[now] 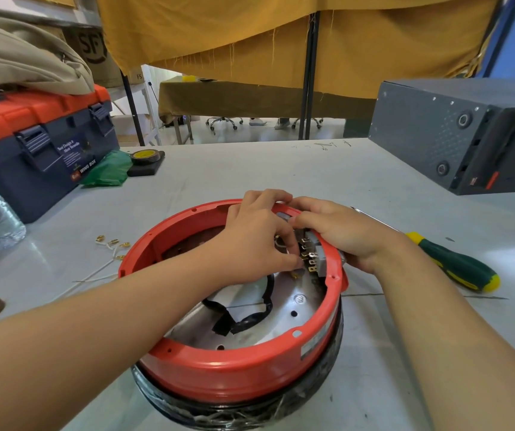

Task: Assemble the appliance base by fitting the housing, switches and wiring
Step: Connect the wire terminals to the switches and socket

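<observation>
Head view: the red housing (237, 373) sits near centre on the table (281, 169), open side up. The grey switch block (319, 259) is already at its far-right wall, several brass terminals bare, so wiring looks unfinished. The left hand (259, 241) pinches a white wire at the terminals; the right hand (340, 234) curls over the rim, steadying the block. Left lie four loose terminal wires (111, 248); right, one screwdriver (455, 264).

Glossy red plastic housing (237, 373), shiny metal plate (284, 318) inside, smooth pale table (281, 169), ochre cloth drape (250, 35)
</observation>
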A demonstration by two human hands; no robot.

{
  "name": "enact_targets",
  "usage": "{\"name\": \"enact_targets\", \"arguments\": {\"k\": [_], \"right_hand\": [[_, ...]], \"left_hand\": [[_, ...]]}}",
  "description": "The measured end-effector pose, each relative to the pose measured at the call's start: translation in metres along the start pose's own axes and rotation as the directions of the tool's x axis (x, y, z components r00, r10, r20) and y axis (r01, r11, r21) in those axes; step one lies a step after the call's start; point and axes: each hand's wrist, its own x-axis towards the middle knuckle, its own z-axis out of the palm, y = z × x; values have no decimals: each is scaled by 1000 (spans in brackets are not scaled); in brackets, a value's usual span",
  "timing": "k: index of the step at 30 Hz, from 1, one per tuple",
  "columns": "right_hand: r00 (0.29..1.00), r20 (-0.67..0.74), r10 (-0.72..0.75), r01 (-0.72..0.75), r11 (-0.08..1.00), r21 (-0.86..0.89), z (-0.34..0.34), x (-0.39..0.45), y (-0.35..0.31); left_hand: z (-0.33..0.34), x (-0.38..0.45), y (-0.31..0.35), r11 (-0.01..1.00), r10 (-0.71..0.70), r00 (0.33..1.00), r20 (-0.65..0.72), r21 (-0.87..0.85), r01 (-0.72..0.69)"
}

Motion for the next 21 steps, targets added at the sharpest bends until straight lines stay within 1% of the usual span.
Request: {"name": "enact_targets", "arguments": {"k": [4,10,17,21], "right_hand": [[1000,9,-2,2,1000,4,0,0,0],[1000,5,-5,5,1000,-15,0,-2,-2],[999,-41,3,-5,999,-42,2,-2,-4],[998,-59,10,-13,999,-52,4,-3,-5]], "left_hand": [[0,1,0,1000,-2,1000,3,21,2],[-7,0,-5,999,39,997,64,9,-40],[-9,-1,-6,998,63,997,43,16,-64],[-8,-2,-5,996,73,997,27,50,-74]]}}
